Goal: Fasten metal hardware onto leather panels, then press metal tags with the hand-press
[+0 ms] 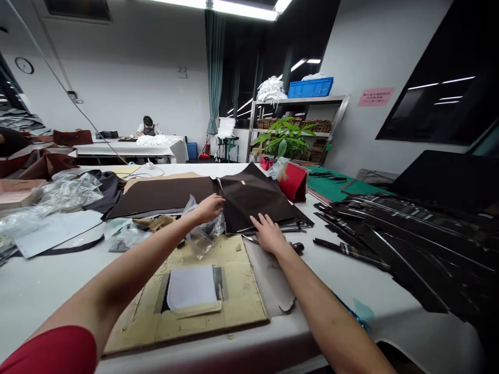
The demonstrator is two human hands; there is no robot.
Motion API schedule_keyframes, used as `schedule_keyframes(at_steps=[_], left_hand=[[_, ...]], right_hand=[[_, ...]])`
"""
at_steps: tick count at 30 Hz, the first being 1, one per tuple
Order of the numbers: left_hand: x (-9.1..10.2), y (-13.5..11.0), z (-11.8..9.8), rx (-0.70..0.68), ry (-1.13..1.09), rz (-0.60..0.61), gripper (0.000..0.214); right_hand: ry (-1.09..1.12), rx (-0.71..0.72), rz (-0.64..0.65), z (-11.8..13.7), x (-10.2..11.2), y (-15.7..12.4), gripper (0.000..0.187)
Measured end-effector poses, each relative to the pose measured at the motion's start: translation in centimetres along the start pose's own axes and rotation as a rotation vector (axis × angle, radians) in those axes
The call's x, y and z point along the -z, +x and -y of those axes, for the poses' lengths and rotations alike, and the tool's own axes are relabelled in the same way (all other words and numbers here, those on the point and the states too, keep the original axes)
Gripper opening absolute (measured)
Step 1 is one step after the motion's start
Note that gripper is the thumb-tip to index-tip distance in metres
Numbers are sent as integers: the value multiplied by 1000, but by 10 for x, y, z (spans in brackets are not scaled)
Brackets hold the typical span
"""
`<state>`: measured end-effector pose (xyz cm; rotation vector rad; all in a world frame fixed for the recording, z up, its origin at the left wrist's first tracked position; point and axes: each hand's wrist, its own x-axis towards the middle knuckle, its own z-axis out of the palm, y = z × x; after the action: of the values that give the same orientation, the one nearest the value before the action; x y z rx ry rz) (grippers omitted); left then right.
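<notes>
Nearest, I see a yellow taped board (237, 280) on the table. Just past it, my right hand (270, 235) is spread wide on the near edge of the dark brown sheet (259, 200). At that sheet's left side, my left hand (210, 209) is curled; from this feed I can't tell whether it pinches anything. Farther off stand a red piece (293, 183), then a leafy plant (286, 137).
</notes>
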<state>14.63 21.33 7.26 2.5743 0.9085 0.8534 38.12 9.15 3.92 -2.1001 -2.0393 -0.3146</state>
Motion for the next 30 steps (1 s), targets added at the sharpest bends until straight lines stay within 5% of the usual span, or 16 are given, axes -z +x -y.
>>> schedule_keyframes(at_steps=[6,9,13,17,20,30], left_hand=[[2,-161,-71,-374,-167,258,30],[19,-215,-78,-185,-130,254,28],[50,-264,-29,304,247,-43,29],[87,-298,32,689,421,-166,25],[101,-311,57,782,348,-131,16],[92,-311,57,720,420,-110,13]], right_hand=[[99,122,-79,0,-12,-15,48],[302,191,-89,3,-18,-11,44],[536,269,37,21,-26,-14,44],[618,305,125,32,-32,-15,47],[609,278,160,30,-36,-12,51],[607,226,179,29,-40,-11,51]])
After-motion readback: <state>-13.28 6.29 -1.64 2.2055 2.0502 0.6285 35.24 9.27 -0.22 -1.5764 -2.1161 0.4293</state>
